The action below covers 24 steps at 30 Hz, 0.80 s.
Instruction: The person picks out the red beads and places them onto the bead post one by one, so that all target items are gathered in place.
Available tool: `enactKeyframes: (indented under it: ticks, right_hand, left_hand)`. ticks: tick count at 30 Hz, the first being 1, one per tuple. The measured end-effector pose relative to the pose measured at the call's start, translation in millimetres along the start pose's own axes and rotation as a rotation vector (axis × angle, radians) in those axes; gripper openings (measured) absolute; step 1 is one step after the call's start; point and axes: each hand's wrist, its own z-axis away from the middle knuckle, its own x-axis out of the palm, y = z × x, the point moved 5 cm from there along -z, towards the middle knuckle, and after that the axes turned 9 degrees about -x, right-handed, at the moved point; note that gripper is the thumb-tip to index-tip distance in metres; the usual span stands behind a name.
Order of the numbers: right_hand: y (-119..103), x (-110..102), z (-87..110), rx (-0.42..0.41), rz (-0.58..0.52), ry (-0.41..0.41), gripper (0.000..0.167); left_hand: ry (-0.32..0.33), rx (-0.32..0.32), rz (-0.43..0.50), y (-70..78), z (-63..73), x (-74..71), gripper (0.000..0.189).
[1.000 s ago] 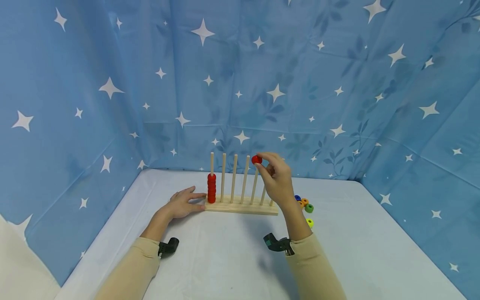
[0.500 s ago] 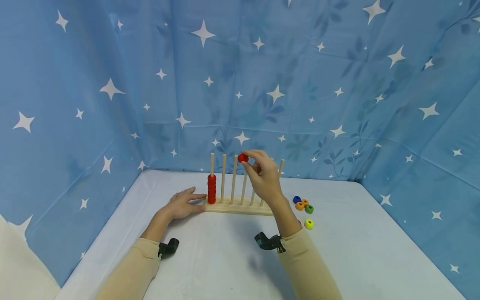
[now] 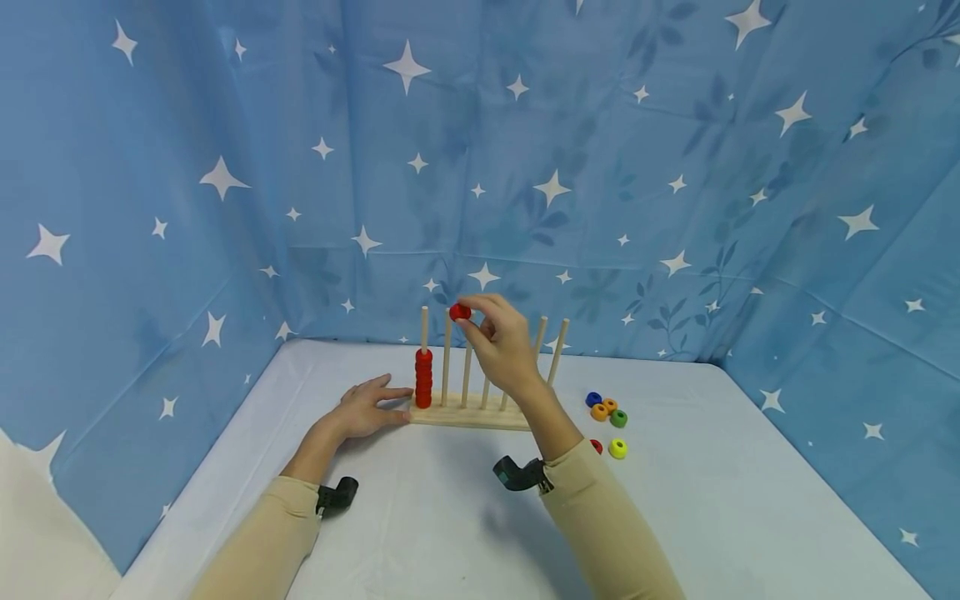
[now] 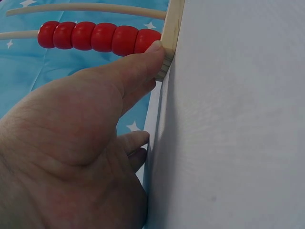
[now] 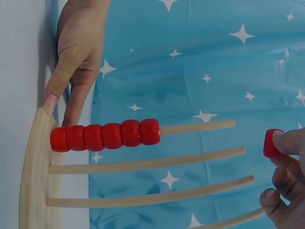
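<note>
A wooden peg stand with several upright pegs is on the table; red beads are stacked on its leftmost peg. With thumb and forefinger, my left hand grips the stand's left end; in the left wrist view the thumb lies at the base's corner. My right hand pinches a single red bead between thumb and fingertips, up near the top of the second peg from the left. The right wrist view has this bead off the peg tips, a gap from the stacked peg's end.
Right of the stand lie loose beads: a blue one, two orange, a green one, a yellow one and a red one partly behind the right forearm. A blue starry curtain surrounds the white table.
My right hand has carried the red bead leftward along the peg tops, from around the fifth peg to the second. The left hand stays where it was on the stand.
</note>
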Motion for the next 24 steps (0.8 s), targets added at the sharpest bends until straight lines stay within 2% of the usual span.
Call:
enactKeyframes:
  ticks: [10,24]
  right_hand:
    - [1,9,-7.8,0.018,-0.045,0.010,0.028]
    - [0,19,-16.7,0.044,0.016,-0.005,0.027]
  left_hand:
    - [-0.003,-0.010,-0.006,-1.3,-1.0,1.7,0.061]
    - [-0.024,-0.031,0.004,0.7,1.4,1.7,0.063]
